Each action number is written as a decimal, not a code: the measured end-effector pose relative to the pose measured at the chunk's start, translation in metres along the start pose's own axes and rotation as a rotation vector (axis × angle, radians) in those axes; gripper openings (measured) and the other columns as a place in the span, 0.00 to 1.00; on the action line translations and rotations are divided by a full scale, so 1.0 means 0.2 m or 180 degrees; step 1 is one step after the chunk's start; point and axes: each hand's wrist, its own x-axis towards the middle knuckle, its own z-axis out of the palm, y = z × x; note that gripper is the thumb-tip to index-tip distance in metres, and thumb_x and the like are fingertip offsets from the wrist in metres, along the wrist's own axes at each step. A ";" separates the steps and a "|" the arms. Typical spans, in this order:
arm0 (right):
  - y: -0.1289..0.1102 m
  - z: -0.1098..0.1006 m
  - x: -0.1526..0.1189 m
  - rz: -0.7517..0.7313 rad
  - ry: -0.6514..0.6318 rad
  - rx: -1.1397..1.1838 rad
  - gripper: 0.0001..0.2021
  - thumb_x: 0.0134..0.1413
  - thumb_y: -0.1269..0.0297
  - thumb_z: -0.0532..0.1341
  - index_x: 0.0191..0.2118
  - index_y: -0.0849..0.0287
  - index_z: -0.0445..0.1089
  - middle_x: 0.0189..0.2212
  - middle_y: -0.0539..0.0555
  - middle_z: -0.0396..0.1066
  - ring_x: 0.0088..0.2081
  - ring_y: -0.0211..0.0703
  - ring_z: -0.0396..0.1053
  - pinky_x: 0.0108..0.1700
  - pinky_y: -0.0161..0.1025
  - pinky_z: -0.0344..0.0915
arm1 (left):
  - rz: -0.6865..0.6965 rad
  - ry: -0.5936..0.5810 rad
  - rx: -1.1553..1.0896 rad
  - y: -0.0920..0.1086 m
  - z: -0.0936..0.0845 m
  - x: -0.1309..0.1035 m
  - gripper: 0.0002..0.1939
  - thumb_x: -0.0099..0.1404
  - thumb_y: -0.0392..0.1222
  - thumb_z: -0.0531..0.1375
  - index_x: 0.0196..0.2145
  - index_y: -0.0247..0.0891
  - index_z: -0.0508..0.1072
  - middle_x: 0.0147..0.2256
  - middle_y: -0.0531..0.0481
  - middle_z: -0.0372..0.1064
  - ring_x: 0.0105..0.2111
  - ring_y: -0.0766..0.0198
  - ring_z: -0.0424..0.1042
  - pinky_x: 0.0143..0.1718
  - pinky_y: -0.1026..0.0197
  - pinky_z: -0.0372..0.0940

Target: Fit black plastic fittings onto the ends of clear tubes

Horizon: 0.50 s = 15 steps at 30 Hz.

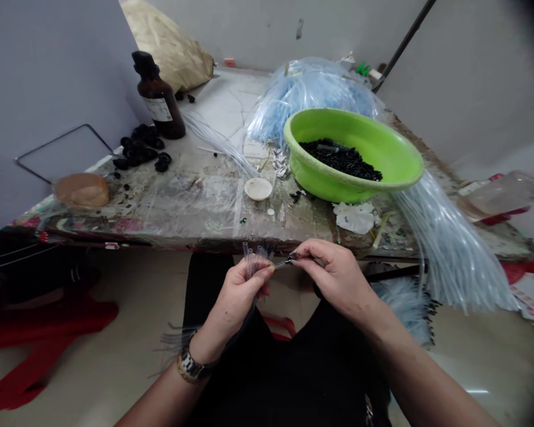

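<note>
A bundle of clear thin tubes is gripped in my left hand, their ends standing up past the fingers and their other ends hanging by my wrist. One tube points right from my left thumb and fingertip. At its tip is a small black piece, pinched by the thumb and fingers of my right hand. Both hands are just off the table's front edge, above my lap. Beyond them on the table, a green basin holds a heap of small black pieces.
On the worn table stand a brown bottle, a small white dish and a brown bowl. Blue-clear tubes lie behind the basin; more clear tubes hang over the right edge. A plastic bottle lies far right.
</note>
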 end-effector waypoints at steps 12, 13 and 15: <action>-0.03 -0.03 -0.05 -0.0003 -0.0345 -0.0269 0.08 0.58 0.74 0.57 0.29 0.57 0.66 0.27 0.49 0.70 0.31 0.38 0.67 0.35 0.35 0.60 | 0.0129 -0.0140 0.0574 -0.01 0.00 0.00 0.07 0.58 0.43 0.65 0.30 0.37 0.77 0.25 0.53 0.66 0.21 0.70 0.60 0.23 0.66 0.57; -0.03 -0.02 -0.06 -0.0020 -0.0317 -0.0324 0.08 0.58 0.74 0.56 0.29 0.57 0.66 0.27 0.50 0.70 0.31 0.39 0.68 0.35 0.35 0.60 | 0.0123 -0.0136 0.0580 -0.01 0.00 0.00 0.07 0.58 0.43 0.65 0.29 0.37 0.77 0.24 0.53 0.65 0.21 0.70 0.60 0.23 0.66 0.57; -0.03 -0.01 -0.07 -0.0053 -0.0245 -0.0421 0.08 0.58 0.74 0.56 0.29 0.56 0.66 0.28 0.51 0.70 0.32 0.40 0.68 0.36 0.36 0.61 | 0.0146 -0.0111 0.0601 0.00 0.00 0.00 0.07 0.58 0.43 0.65 0.28 0.37 0.76 0.23 0.54 0.64 0.21 0.70 0.59 0.23 0.66 0.56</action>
